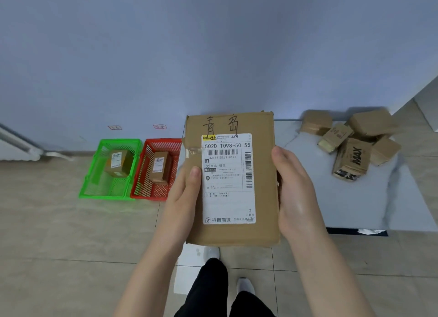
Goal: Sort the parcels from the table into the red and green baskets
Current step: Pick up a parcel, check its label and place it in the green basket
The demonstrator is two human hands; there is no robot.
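A flat brown cardboard parcel (263, 222) with a white shipping label and handwritten black characters on top is held up in front of me. My left hand (184, 196) grips its left edge, thumb on the face. My right hand (296, 188) grips its right edge, thumb on the face. A green basket (94, 174) stands on the floor at the left with one brown parcel (118, 162) inside. Beside it on the right, the red basket (144, 174) holds one brown parcel (161, 167). Several brown parcels (353, 139) lie heaped on the white table (331, 198) at the right.
Both baskets stand against a blue-grey wall, each below a small red-edged tag on the wall. The floor is beige tile. My legs in black trousers and white shoes show at the bottom. The table's near edge runs at the right.
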